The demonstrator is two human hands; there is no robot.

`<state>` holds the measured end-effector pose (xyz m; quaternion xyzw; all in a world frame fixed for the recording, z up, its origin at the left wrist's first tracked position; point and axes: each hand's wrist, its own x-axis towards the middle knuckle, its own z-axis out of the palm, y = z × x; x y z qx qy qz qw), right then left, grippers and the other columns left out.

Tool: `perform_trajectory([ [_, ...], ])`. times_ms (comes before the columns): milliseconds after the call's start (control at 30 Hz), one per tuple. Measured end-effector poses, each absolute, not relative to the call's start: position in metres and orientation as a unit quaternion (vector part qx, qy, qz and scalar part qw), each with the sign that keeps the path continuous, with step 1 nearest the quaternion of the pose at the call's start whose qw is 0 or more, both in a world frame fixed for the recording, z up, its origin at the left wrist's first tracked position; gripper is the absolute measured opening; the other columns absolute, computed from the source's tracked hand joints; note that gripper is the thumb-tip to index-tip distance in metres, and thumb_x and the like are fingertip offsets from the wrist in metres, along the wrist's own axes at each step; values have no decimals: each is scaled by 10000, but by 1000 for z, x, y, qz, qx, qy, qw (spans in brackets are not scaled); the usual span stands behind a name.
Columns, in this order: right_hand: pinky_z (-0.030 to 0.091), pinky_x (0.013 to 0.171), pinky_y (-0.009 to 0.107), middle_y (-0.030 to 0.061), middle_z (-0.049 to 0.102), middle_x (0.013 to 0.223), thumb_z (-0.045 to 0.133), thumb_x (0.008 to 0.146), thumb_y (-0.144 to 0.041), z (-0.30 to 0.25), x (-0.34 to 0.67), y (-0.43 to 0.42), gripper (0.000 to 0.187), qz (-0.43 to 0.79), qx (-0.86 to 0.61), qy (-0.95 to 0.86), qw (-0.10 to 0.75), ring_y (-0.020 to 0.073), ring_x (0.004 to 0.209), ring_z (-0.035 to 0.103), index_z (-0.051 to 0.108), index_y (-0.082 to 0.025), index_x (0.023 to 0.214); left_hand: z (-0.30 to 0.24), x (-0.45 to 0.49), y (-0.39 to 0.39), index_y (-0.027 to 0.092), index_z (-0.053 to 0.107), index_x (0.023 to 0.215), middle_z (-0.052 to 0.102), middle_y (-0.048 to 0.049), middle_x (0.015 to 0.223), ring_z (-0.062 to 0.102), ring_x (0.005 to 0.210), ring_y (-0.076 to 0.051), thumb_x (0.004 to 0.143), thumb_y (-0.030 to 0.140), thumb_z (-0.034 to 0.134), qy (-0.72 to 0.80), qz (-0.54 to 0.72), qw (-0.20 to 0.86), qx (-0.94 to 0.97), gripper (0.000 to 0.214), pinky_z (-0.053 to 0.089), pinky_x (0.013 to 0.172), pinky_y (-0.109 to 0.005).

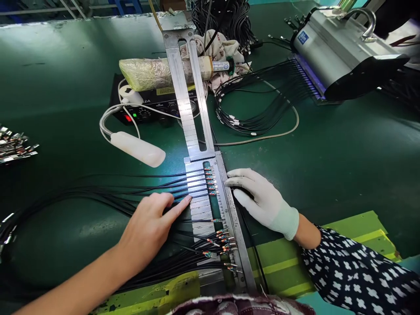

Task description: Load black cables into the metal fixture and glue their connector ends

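My bare left hand (149, 225) lies on a bundle of thin black cables (98, 194), its index finger stretched onto the metal fixture (200, 205) where the stripped, coloured cable ends (210, 179) sit in slots. My right hand (260, 199), in a white glove, rests flat on the green mat against the fixture's right rail (234, 218), fingers pointing left and curled slightly. Neither hand grips anything that I can see. More cable ends (225, 240) lie loose lower on the fixture.
A long slotted metal bar (187, 100) runs away from the fixture. Behind it are a black control box (154, 107), a white handpiece (138, 148), a wrapped roll (157, 72), a coil of black cables (256, 113) and a grey machine (337, 48). Metal parts (15, 146) lie far left.
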<state>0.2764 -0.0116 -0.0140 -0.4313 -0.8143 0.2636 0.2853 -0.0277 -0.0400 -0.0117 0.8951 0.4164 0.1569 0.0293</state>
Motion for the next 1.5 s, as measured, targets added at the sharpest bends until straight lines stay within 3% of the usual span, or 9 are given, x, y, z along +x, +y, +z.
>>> perform_trajectory([
  [100,543,1017,456,95,662,1220,486,960,-146,-14,277,-13,248,255,-428,-819,286,242,1168,621,654,-219,1129,-10,-30,-51,255,475,1412,630,-26,903,534,778,-165,985,114,408,418,134,50,897,455,393,669,-298],
  [233,539,1018,475,106,649,1260,488,964,-150,-15,279,-18,270,244,-427,-827,272,253,1184,619,636,-217,1180,-1,-32,-57,246,458,1364,666,-39,1091,580,1000,-179,977,232,540,398,153,163,890,396,414,889,-332],
  [300,539,1015,480,105,648,1266,489,966,-154,-15,279,-21,270,240,-431,-827,270,256,1186,619,633,-220,1185,2,-30,-59,252,504,1268,668,-25,1088,580,1014,-166,975,220,541,386,161,229,879,297,417,914,-315],
  [433,543,1011,480,101,650,1258,493,966,-160,-14,278,-21,259,244,-435,-822,275,260,1184,621,640,-232,1167,6,-22,-57,253,607,1039,656,2,954,590,902,-134,978,187,497,414,184,336,826,143,461,796,-251],
  [633,543,1016,461,98,657,1242,501,960,-143,-14,278,-18,256,251,-433,-820,279,245,1176,623,648,-217,1156,20,-14,-37,224,681,791,687,14,777,636,736,-135,842,244,648,493,208,457,710,64,507,659,-225],
  [1000,551,999,443,89,671,1214,522,959,-154,-14,277,-17,223,253,-442,-814,278,239,1151,634,662,-222,1119,28,-16,-24,202,693,719,682,1,684,620,627,-132,763,337,714,530,131,599,585,144,500,560,-223],
  [1100,553,996,437,90,674,1206,526,958,-155,-14,277,-17,219,251,-444,-814,279,237,1143,639,664,-217,1116,25,-12,-30,212,667,770,680,3,766,649,711,-132,846,259,637,504,184,506,676,94,525,621,-218],
  [1267,552,997,438,96,677,1201,527,954,-152,-12,276,-17,216,253,-442,-813,281,239,1140,641,665,-214,1110,14,-11,-34,190,650,1074,676,-34,936,649,815,-110,946,100,502,419,225,188,859,215,513,713,-196],
  [1500,553,994,418,104,675,1201,528,954,-145,-11,276,-17,218,252,-446,-811,282,229,1136,638,671,-192,1112,5,-20,-26,119,607,1166,654,-89,1001,628,888,-153,935,21,420,318,175,91,927,314,516,777,-243],
])
